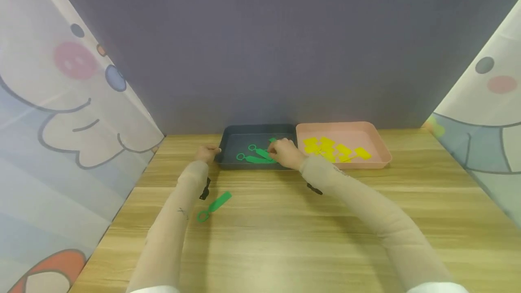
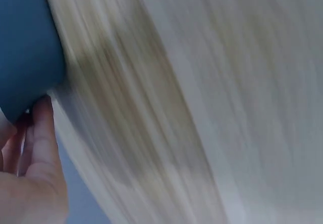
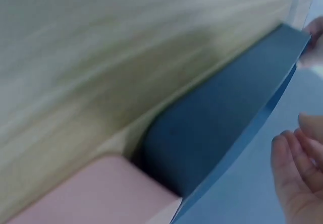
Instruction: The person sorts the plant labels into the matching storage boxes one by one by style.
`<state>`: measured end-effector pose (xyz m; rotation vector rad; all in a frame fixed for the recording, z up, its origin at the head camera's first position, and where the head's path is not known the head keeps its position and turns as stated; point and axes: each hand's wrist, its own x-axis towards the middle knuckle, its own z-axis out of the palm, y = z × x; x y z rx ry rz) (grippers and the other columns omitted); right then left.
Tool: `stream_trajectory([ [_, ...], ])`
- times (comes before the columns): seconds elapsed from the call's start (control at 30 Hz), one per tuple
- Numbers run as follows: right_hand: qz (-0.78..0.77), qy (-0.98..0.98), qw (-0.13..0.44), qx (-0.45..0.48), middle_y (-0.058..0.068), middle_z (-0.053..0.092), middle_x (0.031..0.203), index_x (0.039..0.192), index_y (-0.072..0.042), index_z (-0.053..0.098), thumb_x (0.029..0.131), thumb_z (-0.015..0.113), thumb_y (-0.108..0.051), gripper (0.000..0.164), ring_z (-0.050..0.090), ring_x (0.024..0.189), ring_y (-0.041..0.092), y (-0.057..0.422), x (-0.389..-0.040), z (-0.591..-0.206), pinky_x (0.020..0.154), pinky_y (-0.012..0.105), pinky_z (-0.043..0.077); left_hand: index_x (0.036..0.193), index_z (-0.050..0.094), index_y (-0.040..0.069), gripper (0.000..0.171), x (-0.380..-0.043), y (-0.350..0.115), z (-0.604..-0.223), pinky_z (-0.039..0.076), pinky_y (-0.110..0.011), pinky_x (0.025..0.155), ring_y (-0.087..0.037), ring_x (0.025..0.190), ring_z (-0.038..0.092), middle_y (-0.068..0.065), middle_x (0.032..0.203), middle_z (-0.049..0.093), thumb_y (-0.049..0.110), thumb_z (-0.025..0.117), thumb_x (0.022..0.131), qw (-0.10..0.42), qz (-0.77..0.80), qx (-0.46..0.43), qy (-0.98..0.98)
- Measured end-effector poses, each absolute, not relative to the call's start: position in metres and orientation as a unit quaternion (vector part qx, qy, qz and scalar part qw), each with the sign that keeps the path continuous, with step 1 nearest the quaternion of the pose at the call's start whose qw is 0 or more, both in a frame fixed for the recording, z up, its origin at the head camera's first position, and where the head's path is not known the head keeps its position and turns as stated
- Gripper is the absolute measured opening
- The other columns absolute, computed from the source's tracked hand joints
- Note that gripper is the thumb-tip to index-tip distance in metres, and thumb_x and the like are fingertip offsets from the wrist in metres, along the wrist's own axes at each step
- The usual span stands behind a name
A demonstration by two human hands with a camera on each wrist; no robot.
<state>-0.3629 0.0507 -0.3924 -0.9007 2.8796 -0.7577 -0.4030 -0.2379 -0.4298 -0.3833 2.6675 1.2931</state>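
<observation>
A dark blue tray (image 1: 260, 131) stands at the back of the wooden table with several green tags (image 1: 256, 159) in it, each with a ring at one end. My left hand (image 1: 207, 153) grips the tray's left edge; in the left wrist view the fingers (image 2: 45, 133) lie against its outer wall. Over the tray, my right hand (image 1: 286, 153) reaches in close to the green tags. The right wrist view shows its fingers (image 3: 287, 168) bent, thumb apart, with nothing visible between them. Another green tag (image 1: 220, 201) lies on the table in front of the tray.
A pink tray (image 1: 366, 132) with several yellow tags (image 1: 343, 149) stands against the blue tray's right side. Behind both rises a grey panel (image 1: 260, 58). Cartoon-printed curtains (image 1: 49, 116) hang at the left and right.
</observation>
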Motion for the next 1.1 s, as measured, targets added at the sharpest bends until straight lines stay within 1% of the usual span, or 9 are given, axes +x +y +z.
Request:
stream_trajectory([
  [0.1, -0.255, 0.902, 0.021, -0.349, 0.013, 0.067, 0.105, 0.106, 0.003, 0.064, 0.087, 0.060, -0.009, 0.022, 0.063, 0.094, 0.025, 0.046, -0.350, -0.400, 0.090, 0.040, 0.049, 0.124, 0.055, 0.003, 0.038, -0.402, -0.236, -0.432, 0.035, -0.046, 0.105, -0.035, 0.128, 0.039, -0.017, 0.136, 0.046, 0.024, 0.052, 0.092, 0.070, 0.436, -0.127, 0.888],
  [0.2, -0.248, 0.873, 0.021, -0.420, 0.011, 0.067, 0.102, 0.104, 0.002, 0.065, 0.086, 0.062, -0.006, 0.020, 0.065, 0.090, 0.021, 0.040, -0.337, -0.409, 0.081, 0.029, 0.054, 0.122, 0.057, 0.003, 0.037, -0.401, -0.236, -0.437, 0.036, -0.044, 0.104, -0.034, 0.127, 0.041, -0.017, 0.135, 0.048, 0.023, 0.053, 0.092, 0.072, 0.439, -0.128, 0.887],
  [0.27, -0.235, 0.856, 0.023, -0.461, 0.011, 0.067, 0.100, 0.104, 0.002, 0.065, 0.085, 0.063, -0.005, 0.020, 0.065, 0.088, 0.019, 0.034, -0.329, -0.414, 0.077, 0.023, 0.054, 0.122, 0.057, 0.003, 0.036, -0.401, -0.236, -0.439, 0.037, -0.044, 0.104, -0.033, 0.126, 0.042, -0.016, 0.135, 0.048, 0.023, 0.053, 0.092, 0.073, 0.435, -0.128, 0.889],
  [0.4, -0.208, 0.837, 0.013, -0.505, 0.009, 0.067, 0.098, 0.104, 0.001, 0.066, 0.084, 0.064, -0.006, 0.022, 0.064, 0.088, 0.016, 0.020, -0.319, -0.418, 0.076, 0.021, 0.052, 0.122, 0.057, 0.003, 0.037, -0.401, -0.239, -0.440, 0.036, -0.044, 0.104, -0.034, 0.126, 0.042, -0.017, 0.135, 0.048, 0.023, 0.054, 0.092, 0.076, 0.435, -0.130, 0.888],
  [0.57, -0.163, 0.837, 0.008, -0.523, 0.004, 0.067, 0.100, 0.108, -0.003, 0.066, 0.086, 0.063, -0.011, 0.024, 0.062, 0.093, 0.015, 0.001, -0.316, -0.414, 0.083, 0.025, 0.051, 0.123, 0.056, 0.003, 0.038, -0.399, -0.239, -0.435, 0.036, -0.044, 0.105, -0.034, 0.127, 0.041, -0.017, 0.136, 0.047, 0.024, 0.053, 0.092, 0.080, 0.430, -0.132, 0.889],
  [0.63, -0.157, 0.838, 0.018, -0.523, 0.004, 0.067, 0.102, 0.110, -0.003, 0.065, 0.087, 0.062, -0.012, 0.025, 0.062, 0.094, 0.015, -0.005, -0.316, -0.412, 0.084, 0.025, 0.051, 0.124, 0.056, 0.004, 0.039, -0.397, -0.239, -0.434, 0.035, -0.044, 0.105, -0.034, 0.128, 0.040, -0.016, 0.137, 0.046, 0.026, 0.053, 0.092, 0.083, 0.431, -0.134, 0.889],
  [0.83, -0.159, 0.836, 0.042, -0.523, 0.008, 0.067, 0.104, 0.109, -0.001, 0.065, 0.085, 0.063, -0.011, 0.026, 0.063, 0.096, 0.016, -0.021, -0.317, -0.414, 0.085, 0.022, 0.051, 0.128, 0.052, 0.007, 0.043, -0.393, -0.237, -0.432, 0.031, -0.048, 0.108, -0.036, 0.131, 0.035, -0.015, 0.142, 0.040, 0.031, 0.053, 0.092, 0.103, 0.448, -0.138, 0.877],
  [0.97, -0.142, 0.837, 0.061, -0.524, 0.006, 0.067, 0.106, 0.109, -0.004, 0.066, 0.085, 0.063, -0.011, 0.024, 0.062, 0.100, 0.016, -0.036, -0.315, -0.419, 0.089, 0.023, 0.049, 0.128, 0.052, 0.007, 0.042, -0.396, -0.236, -0.433, 0.031, -0.049, 0.107, -0.036, 0.131, 0.036, -0.015, 0.141, 0.042, 0.030, 0.053, 0.092, 0.097, 0.445, -0.141, 0.879],
  [1.1, -0.119, 0.838, 0.067, -0.529, 0.002, 0.067, 0.104, 0.106, -0.007, 0.067, 0.083, 0.066, -0.012, 0.024, 0.063, 0.095, 0.011, -0.052, -0.310, -0.426, 0.085, 0.017, 0.048, 0.125, 0.055, 0.006, 0.040, -0.399, -0.236, -0.435, 0.034, -0.048, 0.106, -0.036, 0.129, 0.038, -0.015, 0.139, 0.044, 0.029, 0.053, 0.092, 0.090, 0.439, -0.141, 0.883],
])
